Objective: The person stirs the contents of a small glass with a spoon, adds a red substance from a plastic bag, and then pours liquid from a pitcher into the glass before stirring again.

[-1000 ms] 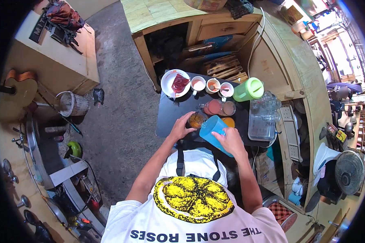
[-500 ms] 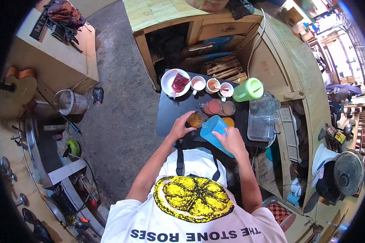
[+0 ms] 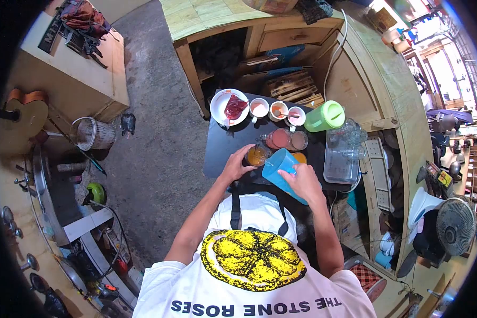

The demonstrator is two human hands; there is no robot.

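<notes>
My left hand (image 3: 236,164) is wrapped around the side of a glass mug (image 3: 257,156) of orange drink standing on the dark table (image 3: 220,151). In my right hand (image 3: 305,183) is a blue plastic pitcher (image 3: 278,168), tilted with its mouth at the rim of that mug. Partly behind the pitcher stands another glass of orange drink (image 3: 300,158). Farther back are a glass of pink drink (image 3: 277,139) and one of brownish-pink drink (image 3: 299,140). Whether liquid is running from the pitcher is hard to make out.
Along the table's far side stand a white bowl (image 3: 215,112) with a red packet (image 3: 236,107), three white cups (image 3: 258,108) and a green pitcher (image 3: 323,117). A clear tray (image 3: 331,174) with several glass mugs is at the right. A wooden counter (image 3: 212,26) rises behind.
The blue pitcher and my right hand have shifted very slightly. The orange drink in the mug looks a little fuller. My left hand keeps its hold.
</notes>
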